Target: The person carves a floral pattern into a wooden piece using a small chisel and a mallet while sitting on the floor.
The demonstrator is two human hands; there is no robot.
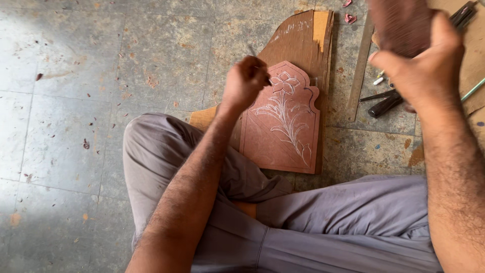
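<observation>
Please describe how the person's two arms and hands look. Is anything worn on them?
Both forearms are bare and hairy, with no sleeves in view. The left hand and right hand show no gloves, and no rings or watch are visible. The right hand is slightly blurred.

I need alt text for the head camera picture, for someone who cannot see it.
Seen from above, a seated person's left hand holds a thin chisel to a flower carved in a reddish arched panel, while the right hand lifts a blurred mallet. The panel lies on a brown board on a grey tiled floor, tools at right.
</observation>
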